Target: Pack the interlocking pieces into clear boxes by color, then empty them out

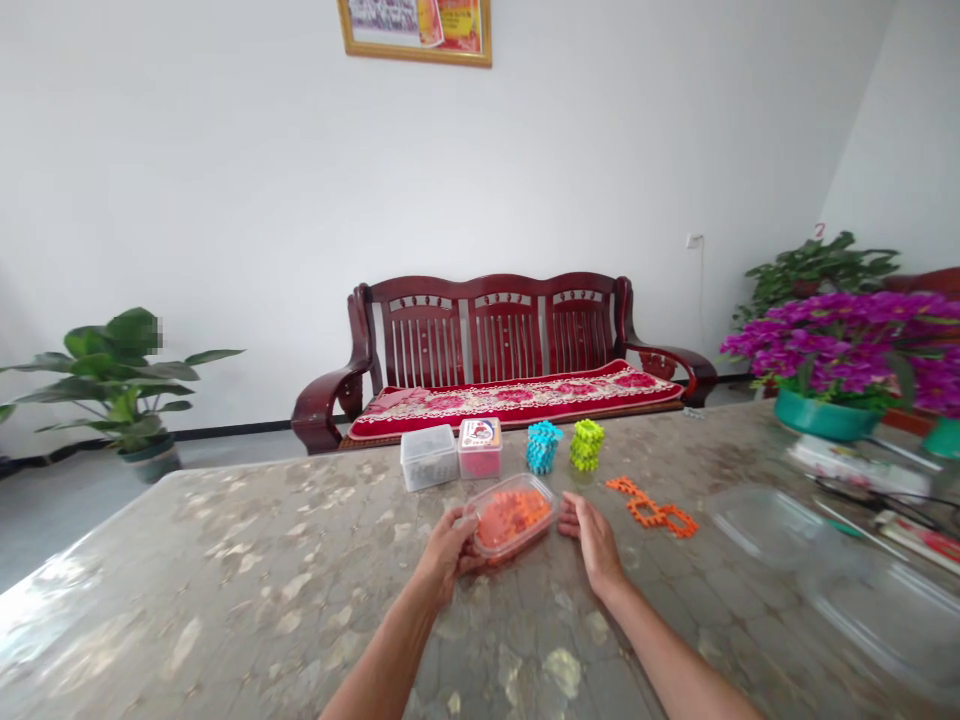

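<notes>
Bare forearms point(390, 640) come in from the lower edge of the head view, above a glossy grey-brown tabletop point(225, 590) patterned with pale petals. Closed around the left end of a clear, round-cornered plastic box point(525, 542), the left grip point(444, 550) has its thumb by the rim and fingers lower down. Loose and half-curled, the right grip point(596, 540) sits just beside the box's other end; whether its fingertips touch is unclear. The box, near the middle of the tabletop, contains knobbly orange pieces point(529, 507).

Just behind stand a translucent whitish plastic box point(429, 462) and a squarish pink box point(480, 462) with a printed top. To their right rise a bumpy blue cylinder point(541, 447) and a bumpy lime-green one point(586, 445). Nearer the right grip lies a flat orange chain with open, toothed loops point(651, 509). Further right, thin transparent plastic shapes point(772, 525) lie near a teal bowl point(821, 415) of purple flowers point(825, 335).
</notes>
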`<state>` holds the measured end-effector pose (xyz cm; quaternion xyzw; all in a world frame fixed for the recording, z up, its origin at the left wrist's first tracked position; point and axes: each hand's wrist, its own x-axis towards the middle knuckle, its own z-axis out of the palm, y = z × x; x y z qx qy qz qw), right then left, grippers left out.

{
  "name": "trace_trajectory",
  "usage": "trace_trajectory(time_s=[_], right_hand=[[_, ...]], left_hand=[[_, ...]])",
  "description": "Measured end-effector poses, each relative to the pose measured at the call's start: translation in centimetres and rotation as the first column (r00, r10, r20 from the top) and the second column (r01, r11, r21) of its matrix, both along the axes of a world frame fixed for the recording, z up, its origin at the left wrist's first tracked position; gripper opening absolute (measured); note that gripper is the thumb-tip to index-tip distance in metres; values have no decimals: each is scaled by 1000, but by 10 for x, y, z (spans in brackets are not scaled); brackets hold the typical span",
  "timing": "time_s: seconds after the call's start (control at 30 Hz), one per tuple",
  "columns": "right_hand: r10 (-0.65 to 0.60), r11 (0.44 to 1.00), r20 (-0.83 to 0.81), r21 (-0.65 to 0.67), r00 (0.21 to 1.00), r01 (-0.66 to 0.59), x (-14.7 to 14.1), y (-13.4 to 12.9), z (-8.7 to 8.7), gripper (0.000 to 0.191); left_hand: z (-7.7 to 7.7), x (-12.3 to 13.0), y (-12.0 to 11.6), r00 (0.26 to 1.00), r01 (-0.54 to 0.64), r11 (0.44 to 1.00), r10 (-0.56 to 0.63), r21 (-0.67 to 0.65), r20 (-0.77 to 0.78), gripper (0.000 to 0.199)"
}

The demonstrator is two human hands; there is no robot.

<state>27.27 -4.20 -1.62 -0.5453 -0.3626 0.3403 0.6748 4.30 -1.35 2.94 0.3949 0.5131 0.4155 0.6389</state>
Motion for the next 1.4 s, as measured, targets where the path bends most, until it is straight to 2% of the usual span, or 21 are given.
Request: trace_trajectory(time_s=[0.07,0.23,0.43,0.57,0.73,1.0,1.07,1.13,1.17,1.23,1.3,1.33,1.4], right_hand=[[-31,1000,14,3,999,31,4,-8,-1,52],[-78,997,54,8,995,78,8,-19,-1,52],[-56,998,61,-26,997,57,3,-20,3,48],[-62,997,93,-48,994,67,0,-20,2,42],[-170,985,194,15,966,170,7,-23,-1,37],[-253,968,260,61,932,245,19,-22,-4,39],[-254,967,336,55,907,250,25,-23,-3,40],[-245,962,529,25,812,274,32,-26,0,39],[-222,955,653,-4,724,297,37,-28,2,40],[-118,927,858,-85,500,364,46,-30,8,44],[17,885,946,-165,323,436,55,-29,13,48],[79,865,960,-200,269,461,59,-28,15,49],[189,836,958,-271,214,478,69,-22,17,49]], left_hand=[[-1,6,-3,999,-42,999,42,0,32,29],[-9,25,-13,959,-243,970,243,-14,144,27],[-10,32,-25,945,-291,957,287,1,153,29],[-6,27,-25,953,-264,964,259,12,156,23],[1,28,-24,976,-175,984,178,-28,129,21],[5,48,-31,990,-54,997,60,-51,129,24],[3,56,-31,989,-28,999,32,-32,141,26],[-1,63,-31,987,-27,1000,30,-15,156,27],[-3,67,-31,986,-37,999,38,-14,161,28],[-7,72,-31,984,-55,998,57,-17,169,30],[-10,75,-30,983,-55,998,57,-14,177,32],[-11,76,-30,982,-47,999,48,-11,180,32],[-12,76,-29,984,-31,999,32,-10,174,30]])
